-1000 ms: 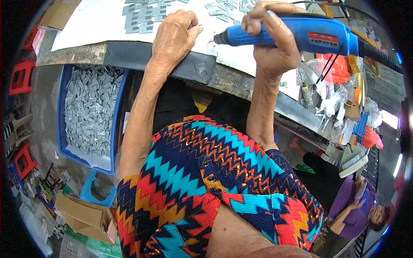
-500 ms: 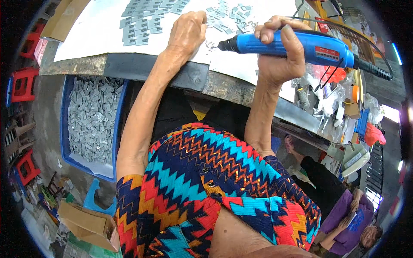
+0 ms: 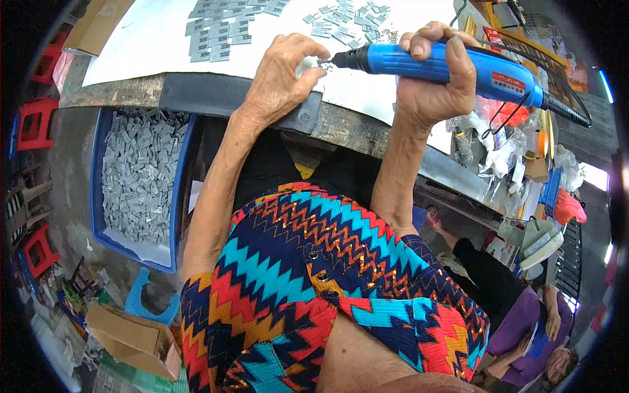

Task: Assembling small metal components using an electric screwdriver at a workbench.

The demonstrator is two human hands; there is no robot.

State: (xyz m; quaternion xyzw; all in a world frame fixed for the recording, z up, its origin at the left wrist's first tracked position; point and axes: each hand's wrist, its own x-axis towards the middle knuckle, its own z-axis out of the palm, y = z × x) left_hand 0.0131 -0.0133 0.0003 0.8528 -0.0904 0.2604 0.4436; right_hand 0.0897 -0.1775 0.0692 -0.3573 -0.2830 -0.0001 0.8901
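Note:
My right hand (image 3: 436, 82) is wrapped round a blue electric screwdriver (image 3: 452, 69), held level with its black nose toward the left. The thin metal tip meets my left hand (image 3: 285, 78), whose thumb and forefinger are pinched round a small pale piece (image 3: 306, 65). Fingers hide most of that piece, so its exact kind does not show. Beyond the left hand, flat grey plastic pieces (image 3: 219, 29) lie in close rows on white paper (image 3: 151, 46). Loose grey pieces (image 3: 344, 19) are scattered beyond the screwdriver's nose.
Below the table's edge at left stands a blue bin (image 3: 98, 190) full of similar grey pieces. A black cable (image 3: 573, 118) trails from the screwdriver. Plastic bags (image 3: 504, 147) crowd the right side. A person in purple (image 3: 524, 327) sits at lower right. Red stools (image 3: 36, 124) stand far left.
My left hand has turned and now pinches a pale piece at the screwdriver's tip. The right hand has shifted slightly right with the screwdriver. Loose pieces beyond have shifted a little.

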